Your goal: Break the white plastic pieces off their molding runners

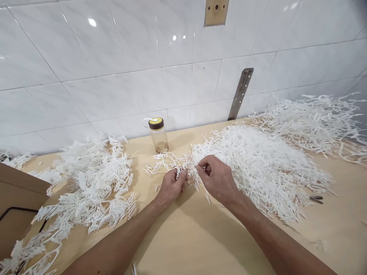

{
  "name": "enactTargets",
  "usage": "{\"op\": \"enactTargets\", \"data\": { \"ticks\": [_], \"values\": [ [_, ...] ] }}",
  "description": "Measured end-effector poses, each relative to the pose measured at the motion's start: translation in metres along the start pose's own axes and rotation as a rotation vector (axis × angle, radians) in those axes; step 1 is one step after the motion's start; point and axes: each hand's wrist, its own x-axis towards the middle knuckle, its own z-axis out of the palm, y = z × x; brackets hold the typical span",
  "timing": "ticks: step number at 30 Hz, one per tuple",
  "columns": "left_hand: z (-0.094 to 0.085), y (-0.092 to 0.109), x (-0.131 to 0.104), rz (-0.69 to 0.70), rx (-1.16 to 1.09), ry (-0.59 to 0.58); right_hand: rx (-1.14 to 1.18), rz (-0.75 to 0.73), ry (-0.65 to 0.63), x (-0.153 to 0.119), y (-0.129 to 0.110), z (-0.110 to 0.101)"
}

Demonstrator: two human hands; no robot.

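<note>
My left hand (pixel 172 185) is closed, thumb against fingers, around a white branching plastic stem (pixel 166 166) whose thin twigs spread out above and to the left of it. Just to the right, my right hand (pixel 218 176) is raised with thumb and forefinger pinched together. Whatever lies in that pinch is too small or hidden to make out. Behind and right of it spreads a large heap of short white plastic sprigs (pixel 252 164). A few loose sprigs lie on the wooden table (pixel 195 233) below my hands.
A clear bottle (pixel 159 137) with a yellow and black lid stands near the wall. White branched pieces (pixel 88 179) cover the left, beside a cardboard box (pixel 20 206). Longer white stems (pixel 312 122) pile up at far right. A metal bracket (pixel 241 93) leans on the tiles; a small dark tool (pixel 316 199) lies right.
</note>
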Motion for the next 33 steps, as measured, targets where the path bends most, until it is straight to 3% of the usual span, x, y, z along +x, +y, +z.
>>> {"op": "enactTargets", "data": {
  "ticks": [2, 5, 10, 14, 19, 27, 33],
  "values": [
    [0.001, 0.002, -0.002, -0.010, -0.049, -0.016, -0.078, 0.020, 0.073, 0.005, 0.013, -0.004],
    [0.000, 0.002, -0.003, -0.027, -0.111, -0.031, -0.173, 0.050, 0.079, 0.007, 0.025, -0.007],
    [0.000, -0.004, 0.001, -0.037, -0.320, -0.037, -0.163, 0.048, 0.084, 0.003, 0.018, -0.005],
    [0.000, -0.006, 0.005, -0.040, -0.564, -0.097, 0.029, -0.035, -0.051, -0.006, -0.005, 0.004],
    [0.002, 0.002, 0.002, -0.110, -0.755, -0.205, 0.097, 0.023, -0.238, -0.018, -0.021, 0.018],
    [0.007, 0.008, -0.004, -0.145, -0.833, -0.298, -0.067, 0.063, -0.252, -0.019, -0.015, 0.023],
    [0.000, 0.003, 0.002, -0.197, -0.825, -0.246, 0.054, 0.120, -0.208, -0.017, -0.011, 0.022]
  ]
}}
